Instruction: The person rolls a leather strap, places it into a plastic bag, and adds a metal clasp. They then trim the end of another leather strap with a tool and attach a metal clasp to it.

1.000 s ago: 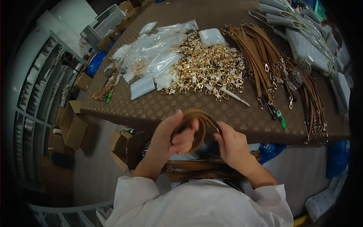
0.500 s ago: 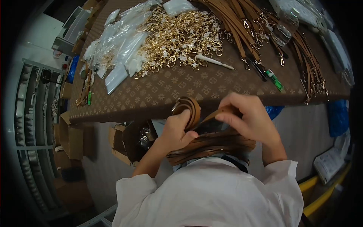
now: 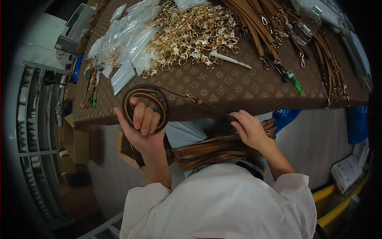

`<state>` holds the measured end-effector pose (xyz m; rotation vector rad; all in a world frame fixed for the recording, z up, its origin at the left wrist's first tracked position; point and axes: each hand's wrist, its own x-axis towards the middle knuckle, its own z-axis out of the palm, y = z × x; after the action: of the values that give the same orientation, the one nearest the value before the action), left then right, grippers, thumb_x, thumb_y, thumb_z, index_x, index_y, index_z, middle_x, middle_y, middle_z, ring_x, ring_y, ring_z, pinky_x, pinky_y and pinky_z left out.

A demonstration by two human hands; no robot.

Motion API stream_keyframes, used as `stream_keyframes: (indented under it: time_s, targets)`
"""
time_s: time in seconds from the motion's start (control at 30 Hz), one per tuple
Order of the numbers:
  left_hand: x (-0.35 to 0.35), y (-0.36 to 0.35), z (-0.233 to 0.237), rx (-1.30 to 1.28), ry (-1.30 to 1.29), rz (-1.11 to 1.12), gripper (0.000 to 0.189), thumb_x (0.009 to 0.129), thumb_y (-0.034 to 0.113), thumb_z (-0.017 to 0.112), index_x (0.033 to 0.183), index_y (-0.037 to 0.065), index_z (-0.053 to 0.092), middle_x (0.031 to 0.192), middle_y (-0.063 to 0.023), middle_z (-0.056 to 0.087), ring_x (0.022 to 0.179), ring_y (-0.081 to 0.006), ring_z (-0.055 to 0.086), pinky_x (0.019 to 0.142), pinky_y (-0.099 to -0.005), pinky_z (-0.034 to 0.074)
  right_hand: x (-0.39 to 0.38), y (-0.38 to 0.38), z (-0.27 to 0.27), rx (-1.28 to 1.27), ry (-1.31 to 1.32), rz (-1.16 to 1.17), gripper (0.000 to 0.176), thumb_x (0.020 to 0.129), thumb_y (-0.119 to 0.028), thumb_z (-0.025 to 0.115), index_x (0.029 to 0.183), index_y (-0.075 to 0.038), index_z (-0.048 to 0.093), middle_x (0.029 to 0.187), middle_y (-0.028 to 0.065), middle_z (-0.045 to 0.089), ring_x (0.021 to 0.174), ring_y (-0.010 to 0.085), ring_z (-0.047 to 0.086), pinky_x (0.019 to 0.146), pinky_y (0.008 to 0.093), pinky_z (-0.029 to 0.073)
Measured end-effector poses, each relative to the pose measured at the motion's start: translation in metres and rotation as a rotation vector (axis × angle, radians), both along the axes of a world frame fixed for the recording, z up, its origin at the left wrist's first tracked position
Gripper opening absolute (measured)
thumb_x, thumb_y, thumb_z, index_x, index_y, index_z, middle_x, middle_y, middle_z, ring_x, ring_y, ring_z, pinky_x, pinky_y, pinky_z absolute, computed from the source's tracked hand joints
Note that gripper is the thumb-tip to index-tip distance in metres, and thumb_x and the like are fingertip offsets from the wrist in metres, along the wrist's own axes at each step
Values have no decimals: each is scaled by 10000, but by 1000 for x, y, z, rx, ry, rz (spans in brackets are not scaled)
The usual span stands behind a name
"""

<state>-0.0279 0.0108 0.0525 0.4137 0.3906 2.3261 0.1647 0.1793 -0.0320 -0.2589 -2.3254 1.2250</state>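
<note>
My left hand [image 3: 142,124] grips a coiled tan leather strap [image 3: 144,96], held up over the near edge of the brown patterned table [image 3: 223,85]. The strap's free end runs right past a small gold clasp [image 3: 192,98] to my right hand [image 3: 249,128], which pinches it below the table edge. A bundle of more tan straps [image 3: 217,151] lies across my lap under both hands.
A heap of gold clasps [image 3: 191,36] and clear plastic bags [image 3: 127,44] covers the far table. Long tan straps [image 3: 254,20], a white pen [image 3: 230,59] and a green lighter [image 3: 295,82] lie right. Cardboard boxes [image 3: 75,139] and shelving [image 3: 36,119] stand left.
My left hand swung left and up with the coiled strap, drawing the strap out straight. My right hand dropped lower to the table edge, still pinching the strap's end.
</note>
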Motion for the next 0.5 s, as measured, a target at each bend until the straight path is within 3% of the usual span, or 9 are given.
stream_keyframes:
  time_s: [0.1,0.13,0.17,0.2,0.27,0.3,0.37,0.4,0.5]
  targets:
    - [10,19,-13,11,66,112,579,976,457,318,1221,-54,437,701,-9,437,550,-84,386,510,-234,335,9,-13,-4,-157,-164,121,87,884,-84,551,917,-4,547,687,151,525,628,326,551,551,372,433]
    - [22,34,-20,-163,246,317,612,964,487,323,1255,-43,415,721,-16,444,580,-97,405,539,-245,348,7,-18,2,-249,-161,208,160,927,-135,501,884,11,550,623,84,533,503,200,516,501,295,423]
    - [30,45,-26,-338,428,520,648,952,517,328,1290,-31,394,741,-22,450,610,-109,425,568,-256,361,7,-20,13,-249,-165,204,160,927,-135,501,884,11,550,623,84,533,503,200,516,501,295,423]
    - [35,45,-38,-554,706,555,813,882,640,356,1328,-39,322,830,-44,490,681,-146,475,640,-300,412,7,-21,31,-506,-285,309,213,947,-178,474,884,9,555,602,64,525,476,156,496,475,271,403]
    - [46,43,-57,-748,1110,473,853,828,678,417,1264,-54,396,861,-88,516,724,-188,522,681,-314,434,10,-19,39,-850,-391,446,326,980,-276,425,899,3,574,568,4,505,427,47,425,411,207,334]
    - [46,42,-59,-745,1108,463,853,828,678,417,1264,-54,396,861,-88,516,724,-188,522,681,-314,434,11,-10,44,-1021,-472,474,318,976,-274,438,919,5,579,575,-1,504,427,46,413,407,205,324]
    - [45,37,-61,-569,1845,407,766,774,643,546,1079,-59,512,791,-123,529,689,-236,548,649,-336,449,11,11,53,-1351,-568,496,277,943,-251,520,943,15,597,597,-8,507,432,37,388,397,195,297]
    - [48,33,-61,-562,1841,392,766,774,643,546,1079,-59,512,791,-123,529,689,-236,548,649,-336,449,12,18,52,-1360,-565,482,277,943,-251,520,943,15,597,597,-8,507,432,37,388,397,195,297]
    - [50,19,-54,-769,2069,116,499,724,468,704,776,2,533,612,-104,518,531,-267,521,526,-330,442,15,30,47,-1156,-603,638,242,911,-226,581,924,14,609,609,-16,511,448,28,409,394,192,292]
